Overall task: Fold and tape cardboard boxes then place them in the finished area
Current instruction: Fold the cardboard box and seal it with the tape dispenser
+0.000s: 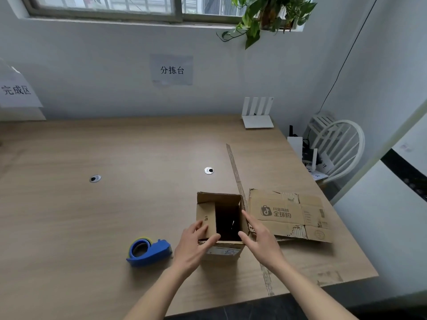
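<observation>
Box standing, top not yet closed or taped.
Left hand (196,244) presses a flap of the box (221,222); right hand (261,236) open at its 3 o'clock rim; tape dispenser (149,251) unused at 9 o'clock.

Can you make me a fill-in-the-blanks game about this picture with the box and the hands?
1. The box between the two hands is open at the ____.
2. The tape dispenser left of the box is ____ in colour.
3. The flattened cardboard lies to the ____ of the box.
4. The left hand touches a ____ of the box, while the right hand is at its right edge.

Missing words: top; blue; right; flap
</observation>
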`<act>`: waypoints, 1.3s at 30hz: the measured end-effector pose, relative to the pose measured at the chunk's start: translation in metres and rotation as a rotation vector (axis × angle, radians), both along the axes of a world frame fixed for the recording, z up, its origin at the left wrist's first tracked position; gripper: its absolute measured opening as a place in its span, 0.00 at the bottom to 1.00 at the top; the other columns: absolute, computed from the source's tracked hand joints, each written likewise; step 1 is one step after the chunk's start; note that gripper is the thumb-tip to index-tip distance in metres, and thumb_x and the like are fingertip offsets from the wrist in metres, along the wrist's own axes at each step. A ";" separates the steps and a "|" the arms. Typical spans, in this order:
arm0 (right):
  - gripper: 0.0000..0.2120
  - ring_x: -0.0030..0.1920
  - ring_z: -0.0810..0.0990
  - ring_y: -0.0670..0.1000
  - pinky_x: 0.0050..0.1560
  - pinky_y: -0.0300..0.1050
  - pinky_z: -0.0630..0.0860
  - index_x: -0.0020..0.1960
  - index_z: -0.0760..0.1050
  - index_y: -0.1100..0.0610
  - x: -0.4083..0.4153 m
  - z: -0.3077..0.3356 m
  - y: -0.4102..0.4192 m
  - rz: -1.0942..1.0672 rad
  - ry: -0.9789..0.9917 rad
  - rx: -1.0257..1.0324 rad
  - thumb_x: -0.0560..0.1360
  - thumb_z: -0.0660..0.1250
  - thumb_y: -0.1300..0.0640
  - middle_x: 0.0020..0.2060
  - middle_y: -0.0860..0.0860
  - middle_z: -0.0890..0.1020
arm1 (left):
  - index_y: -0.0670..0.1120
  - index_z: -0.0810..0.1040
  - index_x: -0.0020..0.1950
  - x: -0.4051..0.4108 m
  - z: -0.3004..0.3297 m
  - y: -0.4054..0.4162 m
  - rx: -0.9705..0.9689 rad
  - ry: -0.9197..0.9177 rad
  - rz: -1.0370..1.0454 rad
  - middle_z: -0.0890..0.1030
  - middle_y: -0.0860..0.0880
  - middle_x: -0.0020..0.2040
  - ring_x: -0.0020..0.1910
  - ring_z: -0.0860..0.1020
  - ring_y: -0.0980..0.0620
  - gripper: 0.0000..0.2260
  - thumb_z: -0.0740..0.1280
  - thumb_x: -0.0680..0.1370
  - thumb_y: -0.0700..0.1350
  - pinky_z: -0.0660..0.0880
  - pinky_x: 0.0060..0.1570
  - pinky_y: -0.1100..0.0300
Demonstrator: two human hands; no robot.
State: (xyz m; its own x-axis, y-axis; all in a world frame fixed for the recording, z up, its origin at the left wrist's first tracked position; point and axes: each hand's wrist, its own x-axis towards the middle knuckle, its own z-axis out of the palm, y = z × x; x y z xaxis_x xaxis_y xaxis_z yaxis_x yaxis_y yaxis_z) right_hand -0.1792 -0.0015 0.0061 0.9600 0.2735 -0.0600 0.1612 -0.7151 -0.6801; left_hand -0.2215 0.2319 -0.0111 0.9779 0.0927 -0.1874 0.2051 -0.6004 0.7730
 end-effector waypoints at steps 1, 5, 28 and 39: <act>0.33 0.75 0.62 0.38 0.71 0.41 0.64 0.80 0.55 0.39 0.001 0.000 0.000 -0.004 -0.023 -0.023 0.80 0.66 0.43 0.76 0.35 0.61 | 0.56 0.67 0.77 0.000 0.000 -0.001 0.030 0.002 -0.024 0.62 0.59 0.78 0.76 0.59 0.58 0.45 0.56 0.67 0.81 0.64 0.74 0.50; 0.39 0.69 0.71 0.45 0.60 0.46 0.78 0.80 0.55 0.40 0.016 0.007 -0.002 0.053 -0.041 -0.128 0.74 0.68 0.38 0.74 0.37 0.60 | 0.56 0.68 0.77 0.006 0.001 0.001 0.152 -0.027 -0.062 0.63 0.58 0.76 0.74 0.60 0.59 0.51 0.52 0.62 0.85 0.69 0.70 0.50; 0.49 0.77 0.63 0.47 0.76 0.50 0.64 0.82 0.48 0.44 0.070 0.025 0.016 0.290 0.189 -0.201 0.70 0.60 0.23 0.79 0.44 0.62 | 0.55 0.73 0.73 0.019 0.002 0.000 0.218 -0.058 -0.030 0.68 0.63 0.68 0.65 0.63 0.65 0.47 0.55 0.64 0.84 0.68 0.60 0.64; 0.29 0.63 0.78 0.50 0.64 0.49 0.77 0.74 0.67 0.43 0.052 0.003 0.009 0.059 0.162 -0.014 0.75 0.73 0.49 0.62 0.47 0.79 | 0.57 0.57 0.80 0.043 0.013 -0.013 0.263 -0.079 0.140 0.77 0.52 0.60 0.53 0.78 0.53 0.36 0.70 0.76 0.60 0.76 0.44 0.60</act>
